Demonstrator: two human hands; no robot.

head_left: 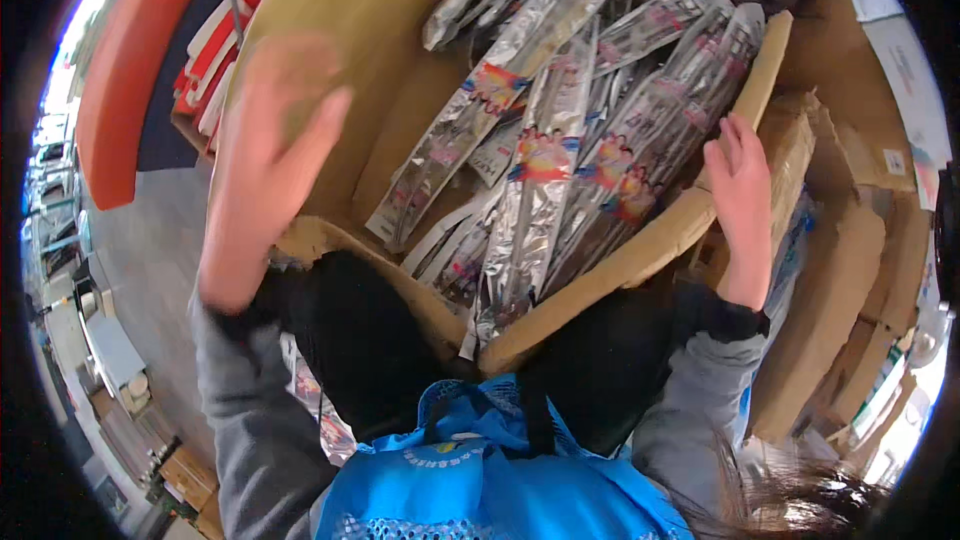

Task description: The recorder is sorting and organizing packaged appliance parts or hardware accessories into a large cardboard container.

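In front of me stands a large cardboard box (620,258), its near corner between my knees. Inside lie several long, narrow silver foil packets (545,175) with clear fronts and colourful printed bands, piled at different angles. My left hand (265,155) is raised over the box's left side, blurred, with the thumb apart from the fingers and nothing in it. At the right wall, my right hand (742,185) rests by the upper edge with its fingers loosely stretched; I see nothing in it. Whether it presses on the cardboard I cannot tell.
More cardboard boxes (825,305) crowd the right side. To the left are an orange curved edge (150,60) and a carton with red and white items (212,70) beside the grey floor (150,260). My blue apron (480,490) covers my lap.
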